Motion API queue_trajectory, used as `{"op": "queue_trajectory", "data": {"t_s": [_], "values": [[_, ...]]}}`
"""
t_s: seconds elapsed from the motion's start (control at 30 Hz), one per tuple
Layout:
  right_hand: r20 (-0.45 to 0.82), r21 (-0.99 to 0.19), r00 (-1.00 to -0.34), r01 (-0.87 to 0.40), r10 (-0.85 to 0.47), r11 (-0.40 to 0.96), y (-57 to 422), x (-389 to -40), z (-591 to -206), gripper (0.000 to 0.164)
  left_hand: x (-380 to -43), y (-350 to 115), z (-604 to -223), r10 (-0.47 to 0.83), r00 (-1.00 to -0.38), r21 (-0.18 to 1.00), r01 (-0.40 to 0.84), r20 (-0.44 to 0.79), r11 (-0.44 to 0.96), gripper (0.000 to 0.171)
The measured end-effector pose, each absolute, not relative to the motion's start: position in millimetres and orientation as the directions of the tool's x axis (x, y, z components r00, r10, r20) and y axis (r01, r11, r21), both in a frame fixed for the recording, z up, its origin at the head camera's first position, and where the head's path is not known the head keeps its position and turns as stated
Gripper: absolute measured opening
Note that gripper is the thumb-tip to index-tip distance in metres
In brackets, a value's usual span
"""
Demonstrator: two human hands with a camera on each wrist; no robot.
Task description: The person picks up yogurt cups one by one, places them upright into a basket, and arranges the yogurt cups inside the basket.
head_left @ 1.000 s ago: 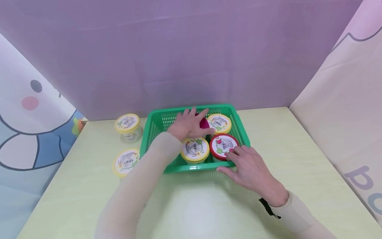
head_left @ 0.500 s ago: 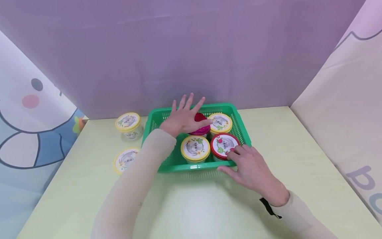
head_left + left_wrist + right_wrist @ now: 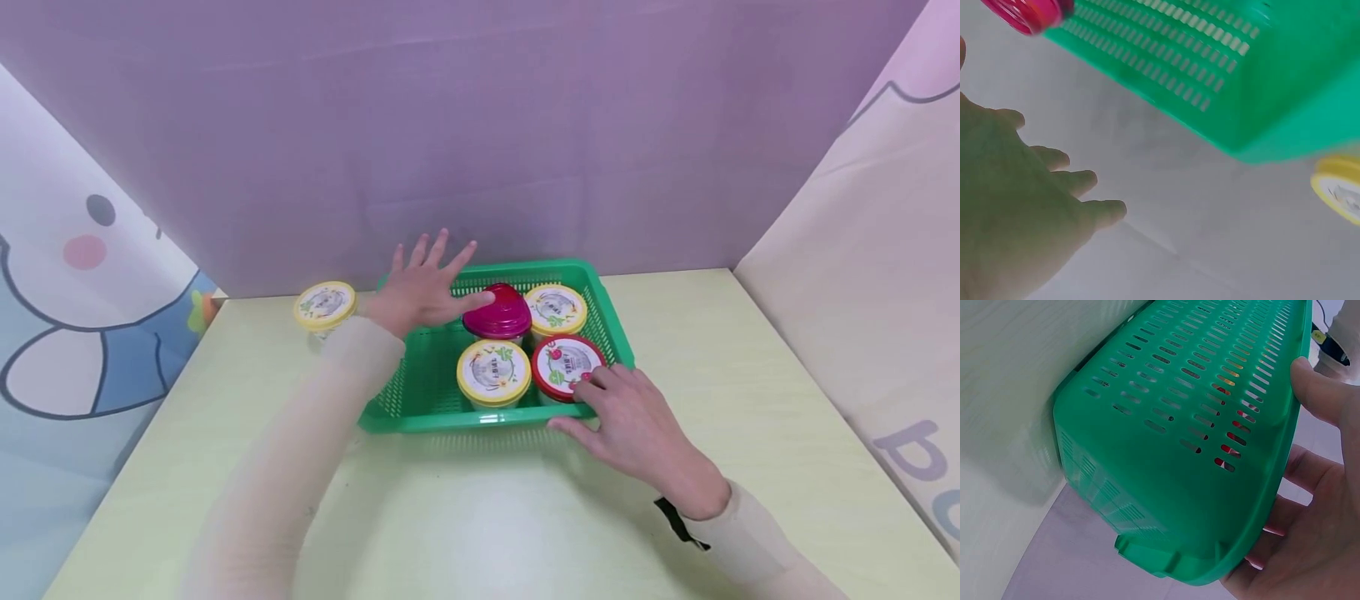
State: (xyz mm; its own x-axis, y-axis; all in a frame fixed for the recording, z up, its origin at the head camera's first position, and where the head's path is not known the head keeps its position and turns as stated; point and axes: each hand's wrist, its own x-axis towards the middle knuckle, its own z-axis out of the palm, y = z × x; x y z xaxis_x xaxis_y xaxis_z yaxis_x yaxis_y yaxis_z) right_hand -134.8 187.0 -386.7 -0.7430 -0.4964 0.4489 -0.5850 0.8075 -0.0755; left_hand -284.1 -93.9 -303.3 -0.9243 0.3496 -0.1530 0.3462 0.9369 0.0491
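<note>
In the head view a green plastic basket (image 3: 427, 422) holds several lidded tubs. Two have yellow lids, one at the back (image 3: 557, 308) and one in front (image 3: 493, 372). A red-lidded tub (image 3: 564, 365) stands front right, and a tub with a domed magenta lid (image 3: 498, 315) sits behind the front yellow one. My left hand (image 3: 423, 293), fingers straight and spread, hovers over the basket's back left, holding nothing. With my right hand (image 3: 637, 433) I grip the basket's front right rim, thumb outside and fingers over the edge; the right wrist view shows this pinch on the basket wall (image 3: 1166, 456).
Left of the basket, a yellow-lidded tub (image 3: 325, 305) stands on the pale table (image 3: 480, 517), partly behind my left sleeve. A purple cloth wall (image 3: 480, 150) rises directly behind the basket. Printed cloth walls close off both sides.
My left hand has lifted off the magenta-lidded tub and moved left, uncovering it. A second yellow-lidded tub on the table is now hidden by my left forearm. My right hand stays put.
</note>
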Motion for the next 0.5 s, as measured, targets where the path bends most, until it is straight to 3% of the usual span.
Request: {"op": "queue_trajectory", "data": {"t_s": [0.1,0.33,0.5], "values": [[0.455,-0.076,-0.739,-0.589,-0.498,0.805,187,-135,-387,0.073,-285,-106,-302,0.344,-0.927,0.022,0.345,-0.151,0.938,0.091],[0.446,-0.071,-0.744,-0.583,-0.497,0.809,187,-135,-387,0.052,-289,-136,-294,0.327,-0.932,-0.017,0.333,-0.156,0.943,0.089],[0.446,-0.071,-0.743,-0.584,-0.499,0.808,187,-135,-387,0.067,-292,-157,-294,0.323,-0.936,-0.004,0.327,-0.14,0.945,0.086]]}}
